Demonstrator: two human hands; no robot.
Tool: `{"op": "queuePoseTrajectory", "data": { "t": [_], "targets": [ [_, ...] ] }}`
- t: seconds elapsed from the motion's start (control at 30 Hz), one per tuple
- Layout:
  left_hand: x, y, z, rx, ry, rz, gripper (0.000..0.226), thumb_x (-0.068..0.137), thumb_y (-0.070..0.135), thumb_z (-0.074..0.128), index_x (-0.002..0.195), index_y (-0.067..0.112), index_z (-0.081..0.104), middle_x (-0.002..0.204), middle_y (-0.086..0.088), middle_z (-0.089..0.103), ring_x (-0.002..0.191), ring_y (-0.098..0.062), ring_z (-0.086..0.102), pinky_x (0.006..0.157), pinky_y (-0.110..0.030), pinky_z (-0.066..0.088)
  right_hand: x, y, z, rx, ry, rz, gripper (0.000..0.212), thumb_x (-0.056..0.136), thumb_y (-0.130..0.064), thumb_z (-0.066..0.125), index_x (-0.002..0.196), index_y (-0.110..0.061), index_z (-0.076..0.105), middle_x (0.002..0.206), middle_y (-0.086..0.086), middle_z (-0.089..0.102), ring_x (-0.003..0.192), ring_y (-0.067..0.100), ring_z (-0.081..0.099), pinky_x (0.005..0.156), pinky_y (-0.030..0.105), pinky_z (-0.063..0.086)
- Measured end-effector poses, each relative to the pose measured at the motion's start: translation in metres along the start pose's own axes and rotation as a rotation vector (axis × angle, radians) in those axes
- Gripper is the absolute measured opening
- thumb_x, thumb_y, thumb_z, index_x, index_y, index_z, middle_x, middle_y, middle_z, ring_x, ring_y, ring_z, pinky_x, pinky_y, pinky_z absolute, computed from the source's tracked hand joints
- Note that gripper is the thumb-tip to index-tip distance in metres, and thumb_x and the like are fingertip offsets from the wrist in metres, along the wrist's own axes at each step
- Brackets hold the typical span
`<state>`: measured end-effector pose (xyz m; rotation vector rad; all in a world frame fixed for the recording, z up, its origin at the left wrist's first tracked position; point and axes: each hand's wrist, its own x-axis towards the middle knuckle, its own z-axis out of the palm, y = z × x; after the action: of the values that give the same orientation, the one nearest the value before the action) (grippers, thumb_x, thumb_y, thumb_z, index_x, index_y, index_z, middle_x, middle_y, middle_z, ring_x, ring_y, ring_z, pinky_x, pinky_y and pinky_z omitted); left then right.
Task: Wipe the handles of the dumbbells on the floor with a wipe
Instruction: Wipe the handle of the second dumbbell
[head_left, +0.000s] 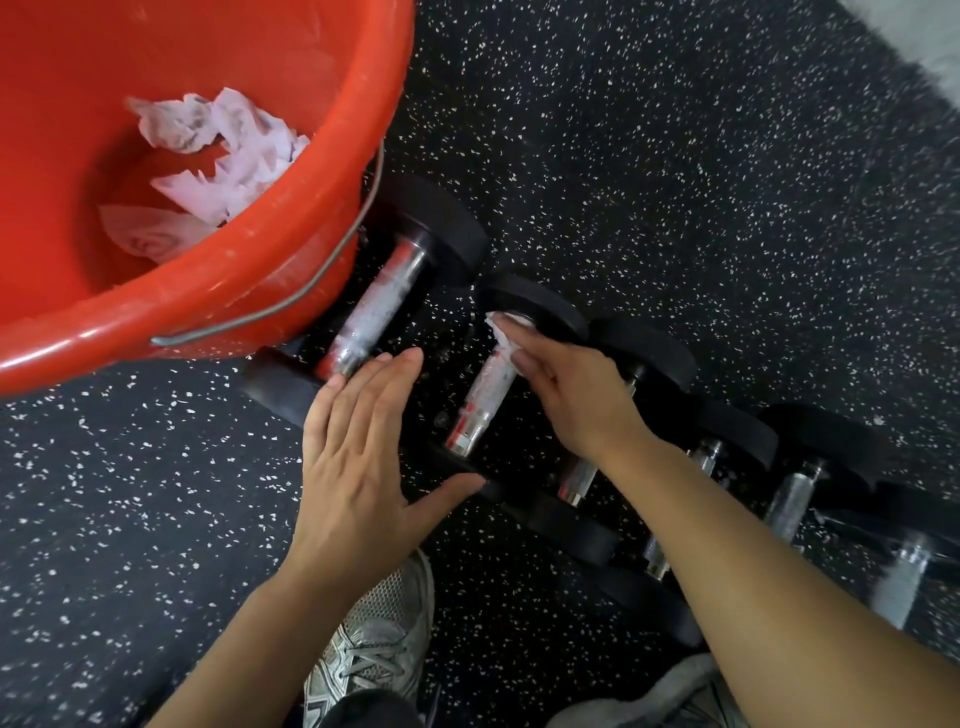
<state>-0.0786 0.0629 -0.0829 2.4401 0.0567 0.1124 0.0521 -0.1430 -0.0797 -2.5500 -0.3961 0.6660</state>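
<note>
1. Right hand (566, 384) pinches white wipe (506, 332) on far end of second dumbbell handle (485, 395), just right of red bucket (270, 291).
2. Left hand (358, 457) open, flat, fingers touching the near weight of the dumbbell (374, 306) beside the bucket.
3. Used wipes (223, 156) inside bucket.

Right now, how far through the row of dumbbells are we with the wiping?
Done: crumpled used wipes lie in the red plastic bucket. Whether the first chrome-handled dumbbell beside it is finished, I cannot tell. In hand: the right hand presses a white wipe on the second dumbbell's handle; the left hand, open, steadies its near black end. Left: probably the dumbbells further right.
</note>
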Motion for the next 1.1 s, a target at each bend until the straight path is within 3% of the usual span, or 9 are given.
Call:
{"op": "queuePoseTrajectory", "data": {
  "t": [0.1,0.2,0.3,0.47,0.6,0.67,0.83,0.97,1.1],
  "targets": [
    [0.0,0.0,0.001,-0.012,0.006,-0.006,0.1,0.085,0.069,0.065,0.159,0.01,0.033,0.161,0.004,0.038,0.154,-0.015,0.03,0.13,-0.038,0.006,-0.009,0.001,0.007,0.104,-0.078,-0.008,0.043,0.106,-0.05,0.04,0.147,-0.061,0.035,0.111,0.0,0.076,0.092,0.016,0.073,0.091,0.043,0.059],
    [0.0,0.0,0.001,-0.02,0.014,-0.006,0.1,0.085,0.07,0.065,0.16,0.012,0.031,0.161,0.006,0.037,0.154,-0.012,0.029,0.13,-0.037,0.005,-0.022,-0.006,0.013,0.163,-0.284,-0.049,0.046,0.099,-0.063,0.038,0.145,-0.063,0.038,0.145,-0.012,0.061,0.129,0.009,0.062,0.11,0.036,0.051],
    [0.0,-0.001,0.001,-0.023,0.018,-0.006,0.1,0.085,0.069,0.065,0.16,0.013,0.031,0.16,0.007,0.037,0.154,-0.012,0.029,0.13,-0.036,0.005,-0.029,-0.015,0.02,0.113,-0.442,-0.14,0.044,0.099,-0.062,0.036,0.143,-0.065,0.037,0.15,-0.026,0.051,0.138,0.003,0.052,0.114,0.035,0.046],
    [-0.002,-0.002,0.003,-0.014,0.021,0.003,0.098,0.086,0.068,0.065,0.16,0.014,0.032,0.161,0.007,0.037,0.154,-0.014,0.031,0.13,-0.039,0.007,-0.02,-0.014,0.011,-0.11,-0.373,-0.198,0.044,0.1,-0.069,0.026,0.143,-0.073,0.023,0.146,-0.02,0.058,0.127,0.01,0.063,0.106,0.038,0.052],
    [-0.001,-0.001,0.004,-0.019,0.017,-0.001,0.097,0.086,0.07,0.064,0.16,0.015,0.031,0.161,0.007,0.037,0.154,-0.014,0.031,0.13,-0.039,0.006,-0.005,-0.001,0.001,0.087,-0.056,-0.004,0.042,0.103,-0.059,0.039,0.145,-0.064,0.036,0.139,-0.008,0.066,0.122,0.014,0.067,0.107,0.04,0.053],
    [-0.001,-0.001,0.003,-0.022,0.019,0.002,0.097,0.086,0.069,0.065,0.16,0.016,0.031,0.16,0.009,0.036,0.154,-0.014,0.031,0.129,-0.038,0.006,0.002,0.0,0.0,0.169,-0.001,0.059,0.04,0.106,-0.048,0.045,0.146,-0.054,0.046,0.135,-0.005,0.07,0.125,0.013,0.064,0.108,0.034,0.051],
    [-0.002,-0.001,0.003,-0.021,0.035,0.014,0.095,0.087,0.066,0.066,0.159,0.013,0.034,0.161,0.008,0.036,0.154,-0.014,0.031,0.129,-0.038,0.007,-0.012,-0.005,0.008,0.184,-0.19,-0.012,0.041,0.104,-0.05,0.045,0.145,-0.054,0.047,0.143,-0.009,0.064,0.126,0.008,0.064,0.109,0.037,0.051],
    [-0.002,0.0,0.003,-0.019,0.031,0.008,0.095,0.086,0.066,0.066,0.159,0.012,0.035,0.161,0.006,0.039,0.154,-0.014,0.032,0.129,-0.037,0.007,-0.028,-0.017,0.023,0.0,-0.438,-0.139,0.045,0.103,-0.051,0.042,0.144,-0.066,0.032,0.15,-0.02,0.054,0.134,0.012,0.058,0.11,0.039,0.049],
    [-0.002,-0.001,0.003,-0.019,0.031,0.004,0.095,0.086,0.065,0.066,0.158,0.012,0.036,0.161,0.006,0.039,0.153,-0.017,0.035,0.129,-0.039,0.008,-0.021,-0.017,0.018,-0.133,-0.408,-0.182,0.045,0.096,-0.073,0.02,0.141,-0.075,0.022,0.143,-0.011,0.063,0.121,0.017,0.068,0.103,0.043,0.054]
  ]
}}
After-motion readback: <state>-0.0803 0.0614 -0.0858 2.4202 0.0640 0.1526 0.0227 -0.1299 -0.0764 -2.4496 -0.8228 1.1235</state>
